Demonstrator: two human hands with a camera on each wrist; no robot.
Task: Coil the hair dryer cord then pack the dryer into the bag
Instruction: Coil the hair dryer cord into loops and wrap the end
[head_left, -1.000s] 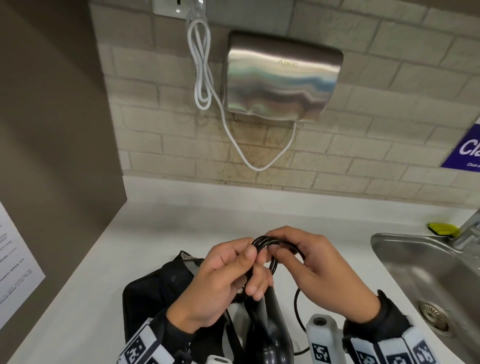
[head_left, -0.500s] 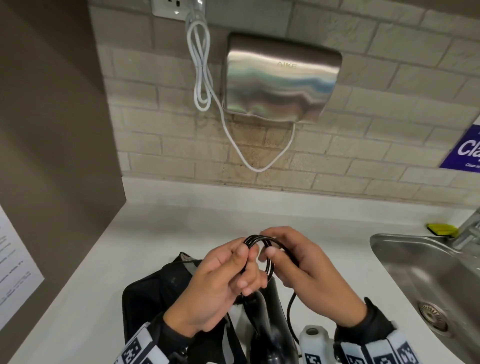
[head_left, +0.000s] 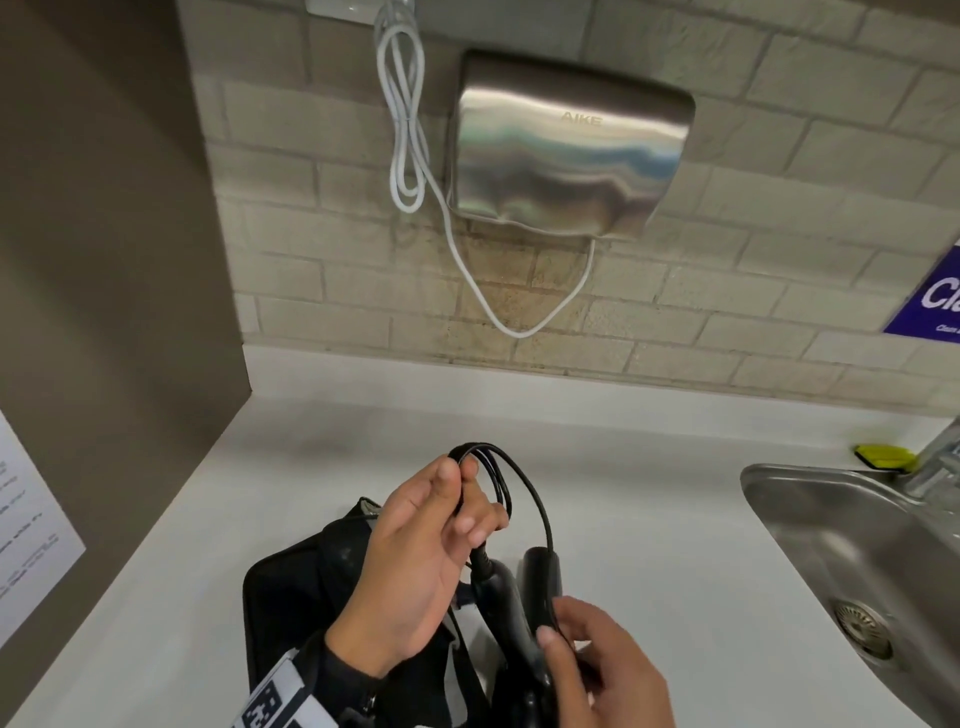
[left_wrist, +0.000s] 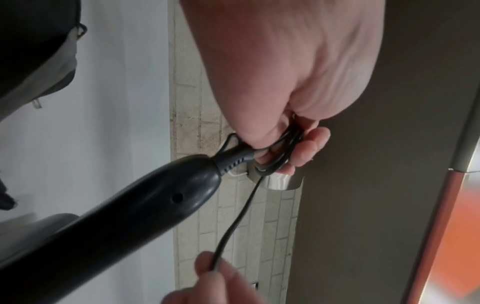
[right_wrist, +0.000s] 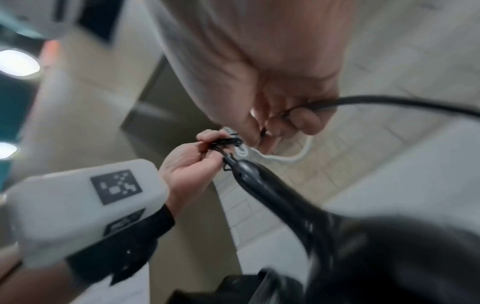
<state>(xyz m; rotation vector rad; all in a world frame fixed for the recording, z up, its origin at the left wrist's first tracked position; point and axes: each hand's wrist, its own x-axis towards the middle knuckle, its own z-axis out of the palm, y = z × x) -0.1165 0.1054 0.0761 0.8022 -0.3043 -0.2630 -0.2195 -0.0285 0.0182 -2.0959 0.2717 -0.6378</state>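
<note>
Still on the coiling step: my left hand (head_left: 415, 566) pinches the cord (head_left: 524, 483) loops above the hair dryer (head_left: 506, 608), right hand (head_left: 597, 670) grips the loose tail. The bag (head_left: 291, 587) sits under my left wrist. Next: wrap the tail round.

**Counter layout, head view**

Bag (head_left: 291, 587) on counter (head_left: 649, 519), lower centre. Dryer (head_left: 506, 608) over the bag, just right of the left hand (head_left: 415, 566). Right hand (head_left: 602, 670) bottom centre-right. Sink (head_left: 852, 551) at right edge. Hand dryer (head_left: 566, 150) on wall, upper centre.

Cord (right_wrist: 389, 101) in right-hand fingers (right_wrist: 303, 119)
</note>
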